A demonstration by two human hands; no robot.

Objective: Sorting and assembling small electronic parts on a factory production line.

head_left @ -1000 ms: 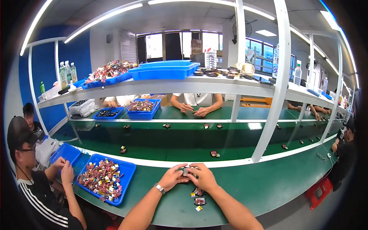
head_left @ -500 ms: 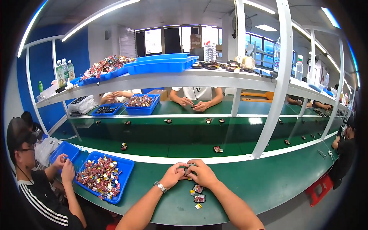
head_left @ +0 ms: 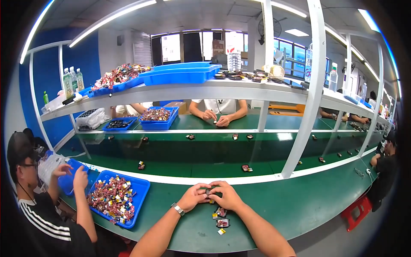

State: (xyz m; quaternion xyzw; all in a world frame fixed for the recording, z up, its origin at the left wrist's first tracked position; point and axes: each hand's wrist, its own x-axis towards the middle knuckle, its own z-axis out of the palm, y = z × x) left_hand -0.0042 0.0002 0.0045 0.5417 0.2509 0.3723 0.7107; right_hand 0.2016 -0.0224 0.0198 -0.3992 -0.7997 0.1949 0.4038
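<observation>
My left hand (head_left: 193,198), with a silver watch on its wrist, and my right hand (head_left: 226,198) meet over the green table. Their fingers pinch a small dark casing (head_left: 208,192) between them, mostly hidden by the fingertips. A bit of yellow shows just beneath it. Close below my right hand lie two black casings with reddish circuit boards, an upper casing (head_left: 221,212) and a lower casing (head_left: 223,223). Each has a small yellow-and-white piece beside it, one of them a loose-looking tab (head_left: 221,231) nearest me.
A blue tray (head_left: 146,188) heaped with red boards stands left, beside a co-worker (head_left: 47,222). Beyond a white rail (head_left: 180,178) runs a green belt (head_left: 205,160) carrying spaced casings. A white post (head_left: 299,124) and a shelf (head_left: 239,89) with blue trays rise ahead. Another person sits opposite.
My hands stay almost in place, fingers shifting slightly on the casing. Casings on the belt have drifted a little right. The left co-worker's hands have parted, and the blue tray behind them has tilted.
</observation>
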